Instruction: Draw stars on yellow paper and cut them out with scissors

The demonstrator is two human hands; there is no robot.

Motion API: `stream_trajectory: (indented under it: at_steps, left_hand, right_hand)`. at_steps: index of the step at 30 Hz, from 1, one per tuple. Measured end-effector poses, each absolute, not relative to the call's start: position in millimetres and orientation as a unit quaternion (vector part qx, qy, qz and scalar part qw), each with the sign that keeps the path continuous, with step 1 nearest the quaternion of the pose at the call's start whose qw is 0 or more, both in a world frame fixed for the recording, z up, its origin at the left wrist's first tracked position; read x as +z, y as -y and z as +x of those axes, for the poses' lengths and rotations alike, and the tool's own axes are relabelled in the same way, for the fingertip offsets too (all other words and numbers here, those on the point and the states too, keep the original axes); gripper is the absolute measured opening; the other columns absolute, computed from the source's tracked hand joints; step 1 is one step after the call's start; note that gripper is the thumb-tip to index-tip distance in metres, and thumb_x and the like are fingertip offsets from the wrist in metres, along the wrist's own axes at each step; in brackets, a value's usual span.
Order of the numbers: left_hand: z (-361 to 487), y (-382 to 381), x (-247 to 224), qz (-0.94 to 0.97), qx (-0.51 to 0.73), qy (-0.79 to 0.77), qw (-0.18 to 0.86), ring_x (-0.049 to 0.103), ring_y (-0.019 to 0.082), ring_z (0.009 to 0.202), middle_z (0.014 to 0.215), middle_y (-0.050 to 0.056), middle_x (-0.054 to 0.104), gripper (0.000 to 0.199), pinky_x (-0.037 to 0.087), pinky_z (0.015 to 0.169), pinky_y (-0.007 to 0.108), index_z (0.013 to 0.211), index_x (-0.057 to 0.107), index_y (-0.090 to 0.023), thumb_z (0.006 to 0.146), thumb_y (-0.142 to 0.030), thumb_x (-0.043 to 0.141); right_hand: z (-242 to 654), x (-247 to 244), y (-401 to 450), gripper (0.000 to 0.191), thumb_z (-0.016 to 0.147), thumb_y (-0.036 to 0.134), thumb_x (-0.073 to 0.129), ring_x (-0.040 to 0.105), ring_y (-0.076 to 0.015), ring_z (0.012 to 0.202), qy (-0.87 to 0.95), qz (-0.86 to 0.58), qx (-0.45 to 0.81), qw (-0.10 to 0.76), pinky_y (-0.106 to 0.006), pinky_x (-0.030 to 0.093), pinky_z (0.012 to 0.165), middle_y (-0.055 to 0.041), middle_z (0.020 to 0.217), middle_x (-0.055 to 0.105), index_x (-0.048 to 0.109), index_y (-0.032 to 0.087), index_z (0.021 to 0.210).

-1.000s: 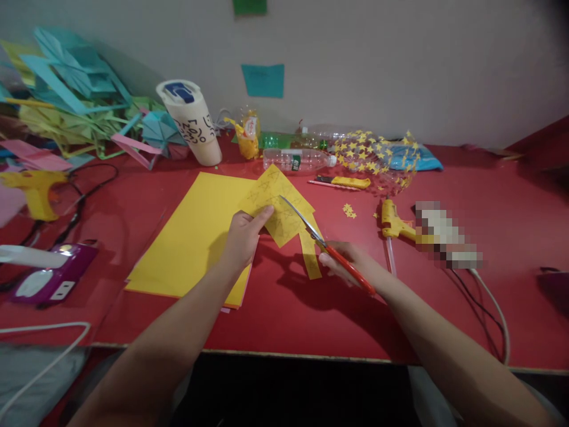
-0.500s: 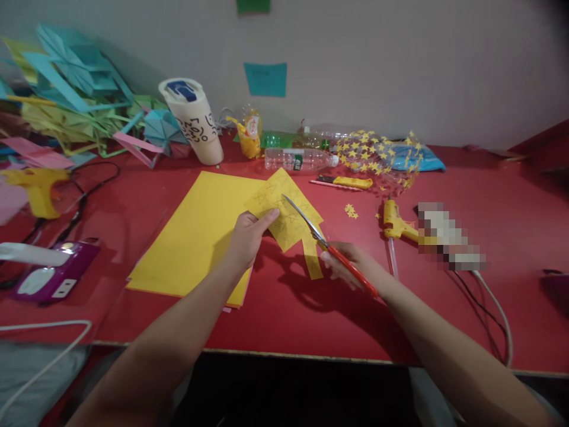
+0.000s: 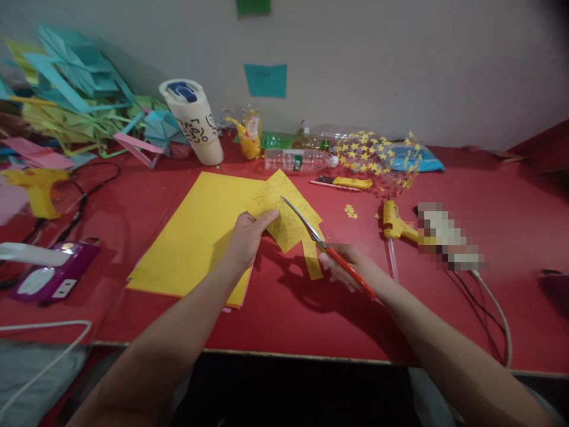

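Between thumb and fingers, my left hand pinches a yellow paper sheet with stars drawn on it in dark lines. My right hand grips red-handled scissors, whose metal blades lie across the drawn sheet and point up and left. A narrow yellow strip hangs down beside the scissors, at the lower right edge of the sheet. Beneath my left hand and the drawn sheet lies a stack of plain yellow paper. Small cut-out yellow stars rest in a little pile to the right.
Behind are a white tumbler, a clear bottle, a yellow box cutter and a star-covered clear bottle. Glue guns stand right and left, with cords. A purple power strip and folded paper shapes fill the left.
The scissors and my right hand have shifted very slightly to the left. My left hand and the drawn sheet are almost where they were.
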State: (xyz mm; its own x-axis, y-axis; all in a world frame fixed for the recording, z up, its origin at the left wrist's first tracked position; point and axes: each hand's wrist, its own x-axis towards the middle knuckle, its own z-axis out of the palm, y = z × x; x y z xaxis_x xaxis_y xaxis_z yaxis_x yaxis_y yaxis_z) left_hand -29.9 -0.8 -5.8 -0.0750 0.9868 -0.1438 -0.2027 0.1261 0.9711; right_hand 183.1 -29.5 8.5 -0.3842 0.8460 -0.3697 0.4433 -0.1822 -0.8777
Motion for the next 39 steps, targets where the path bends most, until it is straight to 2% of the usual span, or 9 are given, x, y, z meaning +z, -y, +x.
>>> stream_trajectory:
  at_steps: [4,8,11,16,18,24,29,33,39]
  left_hand:
    - [-27.9,2.0,-10.6,0.397,0.536,-0.458,0.588,0.073,0.023,0.079,0.079,0.006,0.077,0.029,0.059,0.071,0.032,0.077,0.074,-0.017,0.07,-0.045,0.079]
    - [-25.2,4.1,-12.7,0.403,0.535,-0.456,0.586,0.073,0.025,0.091,0.091,0.008,0.078,0.026,0.058,0.082,0.033,0.084,0.076,-0.019,0.071,-0.041,0.079]
    - [-23.2,4.5,-11.4,0.407,0.536,-0.459,0.581,0.073,0.027,0.096,0.094,0.008,0.079,0.028,0.057,0.086,0.035,0.086,0.076,-0.019,0.071,-0.043,0.079]
    - [-22.2,4.6,-9.2,0.403,0.535,-0.454,0.588,0.072,0.026,0.097,0.096,0.007,0.079,0.028,0.057,0.088,0.035,0.086,0.076,-0.02,0.07,-0.043,0.081]
    - [-22.6,5.3,-8.3,0.397,0.531,-0.459,0.592,0.073,0.027,0.094,0.093,0.007,0.079,0.028,0.058,0.083,0.035,0.084,0.076,-0.02,0.068,-0.042,0.082]
    - [-23.1,5.4,-6.2,0.39,0.517,-0.473,0.598,0.071,0.024,0.067,0.074,0.006,0.076,0.032,0.055,0.055,0.032,0.077,0.075,-0.017,0.065,-0.046,0.082]
    - [-22.3,4.3,-6.6,0.4,0.511,-0.452,0.612,0.068,0.02,0.063,0.074,0.007,0.076,0.032,0.054,0.057,0.031,0.077,0.075,-0.015,0.065,-0.044,0.082]
    - [-21.5,5.5,-4.1,0.409,0.493,-0.459,0.616,0.062,0.016,0.056,0.071,0.006,0.073,0.033,0.051,0.051,0.028,0.076,0.074,-0.014,0.063,-0.044,0.082]
    - [-19.8,7.3,-1.8,0.424,0.477,-0.473,0.608,0.062,0.015,0.056,0.071,0.007,0.074,0.038,0.053,0.05,0.027,0.074,0.074,-0.016,0.061,-0.051,0.082]
  right_hand:
    - [182.3,9.4,31.0,0.061,0.068,0.081,0.061,0.039,-0.0072,0.041,0.63,-0.521,0.551,0.17,-0.022,0.032,0.04,0.0051,0.052,0.047,0.042,0.022,0.066]
    - [182.2,7.5,32.7,0.059,0.072,0.079,0.059,0.037,-0.0066,0.04,0.631,-0.516,0.551,0.178,-0.021,0.026,0.038,0.0054,0.053,0.046,0.041,0.023,0.066]
    - [181.3,3.9,34.1,0.057,0.075,0.076,0.059,0.037,-0.0066,0.04,0.621,-0.513,0.562,0.189,-0.022,0.027,0.039,0.0055,0.053,0.046,0.041,0.022,0.068]
    - [179.3,1.3,36.5,0.054,0.077,0.072,0.06,0.039,-0.007,0.04,0.604,-0.515,0.572,0.206,-0.023,0.036,0.044,0.0069,0.052,0.043,0.043,0.022,0.067]
    - [178.4,1.3,37.0,0.053,0.078,0.071,0.061,0.04,-0.0073,0.04,0.602,-0.519,0.57,0.209,-0.024,0.038,0.046,0.0065,0.053,0.044,0.043,0.022,0.066]
    - [176.4,-0.6,36.7,0.054,0.076,0.073,0.059,0.041,-0.0087,0.041,0.607,-0.519,0.56,0.22,-0.026,0.042,0.048,0.0071,0.049,0.041,0.044,0.022,0.064]
    - [178.0,1.0,36.8,0.056,0.076,0.076,0.057,0.038,-0.0081,0.041,0.624,-0.527,0.54,0.205,-0.023,0.03,0.04,0.0055,0.051,0.045,0.041,0.023,0.066]
    - [177.8,4.1,37.8,0.056,0.077,0.077,0.055,0.036,-0.0077,0.04,0.626,-0.521,0.542,0.207,-0.023,0.028,0.04,0.0061,0.051,0.044,0.041,0.023,0.068]
    - [176.6,1.8,39.3,0.053,0.079,0.073,0.055,0.038,-0.008,0.041,0.628,-0.516,0.545,0.206,-0.023,0.029,0.041,0.0061,0.051,0.044,0.044,0.022,0.068]
